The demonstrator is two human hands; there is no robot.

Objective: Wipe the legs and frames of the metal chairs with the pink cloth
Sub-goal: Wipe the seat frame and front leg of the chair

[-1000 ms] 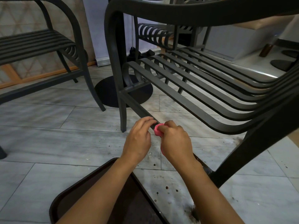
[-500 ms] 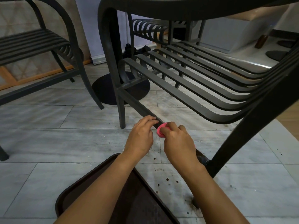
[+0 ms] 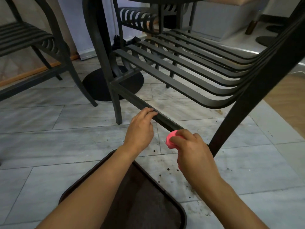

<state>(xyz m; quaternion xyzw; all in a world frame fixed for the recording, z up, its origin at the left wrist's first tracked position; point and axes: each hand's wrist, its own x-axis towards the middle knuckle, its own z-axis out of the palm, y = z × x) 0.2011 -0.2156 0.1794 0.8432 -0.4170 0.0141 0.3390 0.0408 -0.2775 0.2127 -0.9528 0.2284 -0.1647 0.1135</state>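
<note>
A black metal chair [image 3: 189,66] with a slatted seat stands right in front of me. Its low side rail [image 3: 137,100] runs from the front leg [image 3: 118,111] down towards the slanted rear leg [image 3: 244,103]. My left hand [image 3: 140,128] rests its fingertips on top of this rail. My right hand [image 3: 193,149] grips the bunched pink cloth [image 3: 170,140] and holds it against the rail lower down, near the rear leg. Most of the cloth is hidden inside my fist.
A second black chair [image 3: 38,47] stands at the left, a third [image 3: 140,19] behind. A round black table base [image 3: 97,86] sits on the floor behind the front leg. A dark brown tray [image 3: 173,210] lies below my arms. Dirt specks dot the grey tiles [image 3: 49,138].
My right hand has slid the pink cloth down the rail towards the rear leg, away from my left hand. My left hand stays resting on the rail. The view has shifted closer.
</note>
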